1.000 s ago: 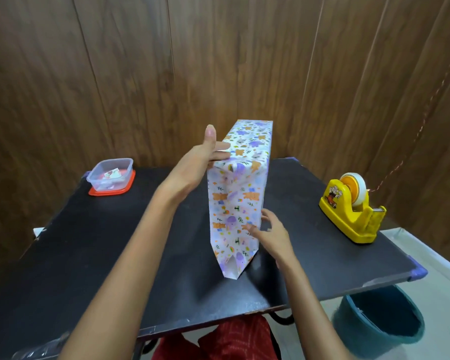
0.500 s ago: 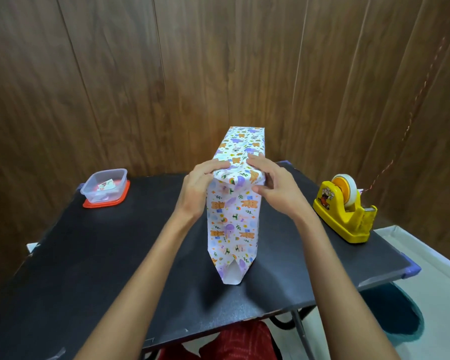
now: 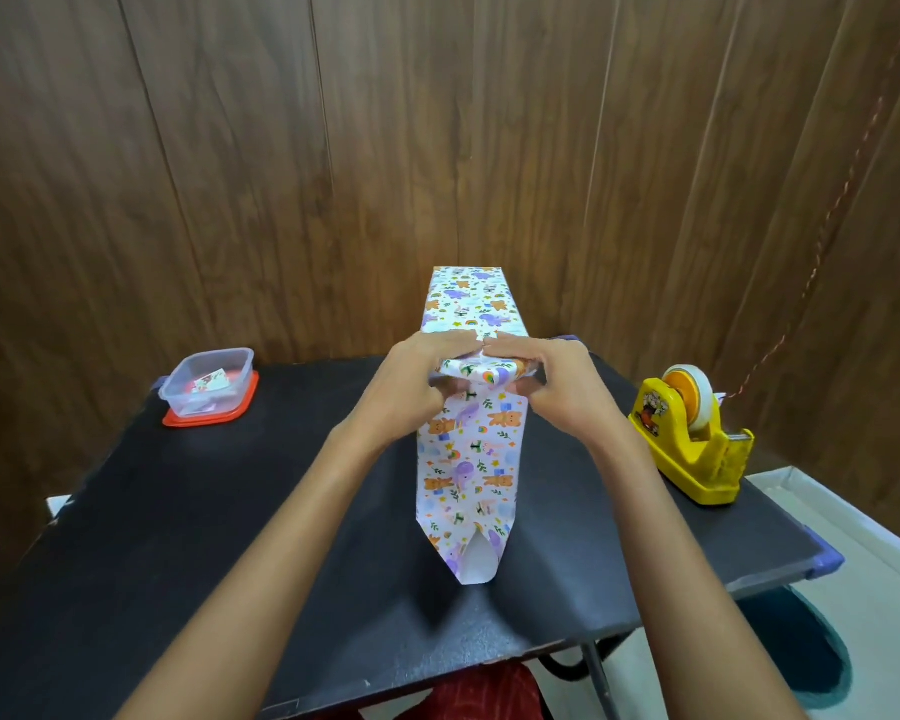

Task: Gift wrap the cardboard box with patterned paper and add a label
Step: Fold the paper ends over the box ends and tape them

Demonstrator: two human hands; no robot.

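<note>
box (image 3: 471, 459) upright on edge mid-table (image 3: 178, 537), wrapped in paper. left hand (image 3: 411, 387) and right hand (image 3: 557, 387) meet at near top corner, both pinching paper fold between fingers and thumbs. tape dispenser (image 3: 692, 439) right, well apart.

Soft, even overhead light; the wrapped box (image 3: 471, 459) throws a faint shadow on the black table (image 3: 178, 511). Wide-angle distortion bows the wood-panelled wall (image 3: 230, 148); detail slightly soft.
</note>
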